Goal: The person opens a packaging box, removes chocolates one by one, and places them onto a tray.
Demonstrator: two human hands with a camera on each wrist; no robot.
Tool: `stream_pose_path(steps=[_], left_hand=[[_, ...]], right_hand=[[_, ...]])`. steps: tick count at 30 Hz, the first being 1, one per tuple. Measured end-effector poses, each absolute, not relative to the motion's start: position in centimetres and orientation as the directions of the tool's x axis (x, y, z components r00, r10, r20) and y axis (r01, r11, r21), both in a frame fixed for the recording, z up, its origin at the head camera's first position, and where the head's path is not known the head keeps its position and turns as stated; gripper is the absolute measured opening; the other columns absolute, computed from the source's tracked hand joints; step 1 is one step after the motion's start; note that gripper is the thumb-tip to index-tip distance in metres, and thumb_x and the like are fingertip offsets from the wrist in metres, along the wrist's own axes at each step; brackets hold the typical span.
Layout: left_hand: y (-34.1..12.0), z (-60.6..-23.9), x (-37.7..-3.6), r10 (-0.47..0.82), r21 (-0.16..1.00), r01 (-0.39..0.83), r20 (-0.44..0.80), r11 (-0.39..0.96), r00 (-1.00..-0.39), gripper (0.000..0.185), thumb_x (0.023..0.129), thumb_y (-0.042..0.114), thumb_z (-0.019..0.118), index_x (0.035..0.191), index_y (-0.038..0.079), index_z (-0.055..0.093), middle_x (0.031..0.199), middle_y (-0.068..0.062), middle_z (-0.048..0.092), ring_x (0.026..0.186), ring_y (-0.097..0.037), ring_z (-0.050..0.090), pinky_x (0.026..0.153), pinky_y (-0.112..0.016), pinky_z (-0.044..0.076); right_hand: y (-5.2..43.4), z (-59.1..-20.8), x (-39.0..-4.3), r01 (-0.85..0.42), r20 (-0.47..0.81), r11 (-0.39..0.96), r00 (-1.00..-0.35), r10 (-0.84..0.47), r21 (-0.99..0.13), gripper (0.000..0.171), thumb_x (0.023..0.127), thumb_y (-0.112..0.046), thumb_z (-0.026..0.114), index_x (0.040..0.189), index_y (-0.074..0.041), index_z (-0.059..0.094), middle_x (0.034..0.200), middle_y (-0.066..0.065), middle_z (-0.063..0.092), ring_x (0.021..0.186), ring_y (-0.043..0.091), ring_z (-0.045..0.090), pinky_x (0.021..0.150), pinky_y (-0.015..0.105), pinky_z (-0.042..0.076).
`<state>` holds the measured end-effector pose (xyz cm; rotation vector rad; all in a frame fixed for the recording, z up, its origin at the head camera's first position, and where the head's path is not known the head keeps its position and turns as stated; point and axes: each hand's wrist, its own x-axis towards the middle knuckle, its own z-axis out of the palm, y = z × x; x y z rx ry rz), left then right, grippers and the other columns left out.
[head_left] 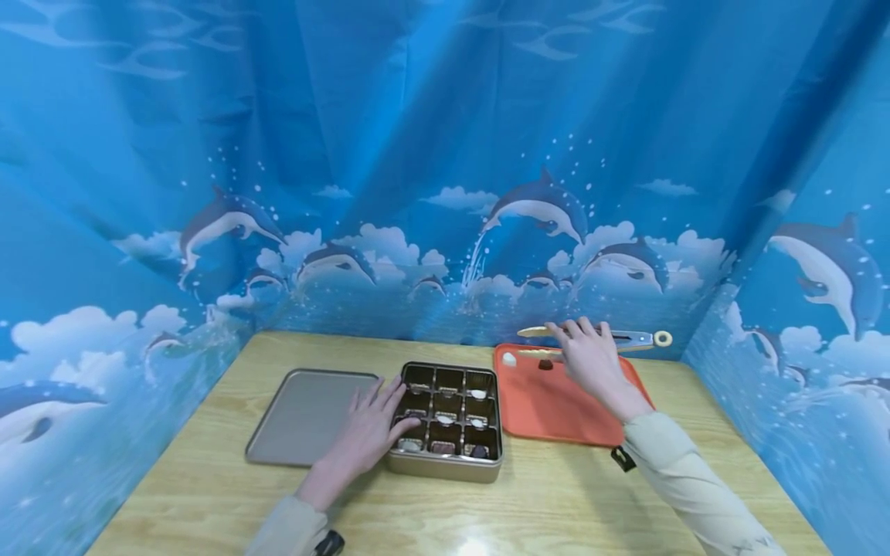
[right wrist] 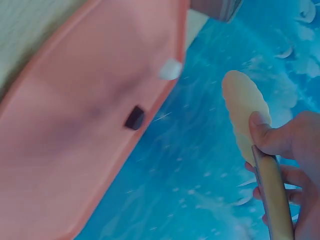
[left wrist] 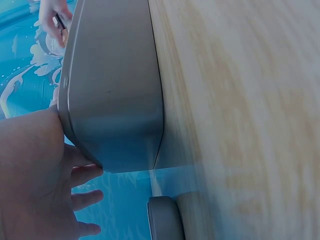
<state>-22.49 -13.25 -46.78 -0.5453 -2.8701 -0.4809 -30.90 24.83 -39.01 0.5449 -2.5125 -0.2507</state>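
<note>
A gold tin box (head_left: 446,463) with nine compartments holding small chocolates sits mid-table. My left hand (head_left: 368,432) rests flat against its left edge, fingers straight; in the left wrist view the palm (left wrist: 35,175) touches the box wall (left wrist: 115,100). My right hand (head_left: 591,355) grips metal tongs (head_left: 626,340) with cream-coloured tips above the back of an orange tray (head_left: 556,409). The right wrist view shows a tong tip (right wrist: 242,107) pinched by my fingers (right wrist: 280,137). A dark chocolate (right wrist: 134,118) and a white piece (right wrist: 170,69) lie on the orange tray (right wrist: 65,150).
The box's flat grey lid (head_left: 306,417) lies left of the box on the wooden table (head_left: 556,502); its corner (left wrist: 162,220) shows in the left wrist view. A blue dolphin-print curtain (head_left: 445,154) walls the table on three sides.
</note>
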Motion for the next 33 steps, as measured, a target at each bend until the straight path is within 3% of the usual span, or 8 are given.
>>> stream_pose_path(steps=[15, 21, 29, 33], left_hand=[[-13.3, -46.9, -22.4, 0.319, 0.295, 0.378, 0.229, 0.878, -0.920, 0.074, 0.102, 0.055, 0.048, 0.153, 0.002, 0.040, 0.164, -0.013, 0.030, 0.152, -0.041, 0.022, 0.121, -0.066, 0.016], [-13.3, -46.8, -22.3, 0.322, 0.303, 0.380, 0.224, 0.874, -0.920, 0.073, 0.103, 0.054, 0.048, 0.153, 0.002, 0.040, 0.164, -0.013, 0.030, 0.152, -0.041, 0.021, 0.122, -0.065, 0.015], [-13.2, -46.7, -22.4, 0.320, 0.309, 0.377, 0.222, 0.873, -0.921, 0.073, 0.103, 0.054, 0.048, 0.154, 0.002, 0.040, 0.164, -0.013, 0.029, 0.152, -0.040, 0.021, 0.122, -0.065, 0.015], [-13.2, -46.6, -22.4, 0.321, 0.304, 0.378, 0.222, 0.874, -0.921, 0.074, 0.103, 0.055, 0.048, 0.154, 0.002, 0.039, 0.164, -0.013, 0.029, 0.152, -0.040, 0.021, 0.122, -0.064, 0.015]], right_hand=[[19.0, -36.2, -29.7, -0.495, 0.341, 0.735, -0.666, -0.664, 0.464, 0.057, 0.081, -0.036, 0.085, 0.133, -0.019, 0.068, 0.111, 0.004, 0.069, 0.102, 0.027, 0.058, 0.079, 0.045, 0.043], [17.3, -35.9, -29.7, -0.523, 0.268, 0.682, -0.657, -0.705, 0.511, 0.056, 0.078, -0.038, 0.086, 0.129, -0.022, 0.070, 0.108, 0.001, 0.070, 0.101, 0.025, 0.058, 0.078, 0.042, 0.041], [15.6, -36.0, -29.8, -0.525, 0.191, 0.620, -0.653, -0.733, 0.583, 0.049, 0.076, -0.038, 0.087, 0.122, -0.028, 0.073, 0.103, -0.003, 0.070, 0.098, 0.020, 0.055, 0.079, 0.039, 0.042], [14.9, -36.3, -29.8, -0.527, 0.178, 0.582, -0.628, -0.758, 0.620, 0.034, 0.080, -0.033, 0.084, 0.112, -0.028, 0.077, 0.098, -0.005, 0.071, 0.094, 0.019, 0.057, 0.079, 0.039, 0.043]])
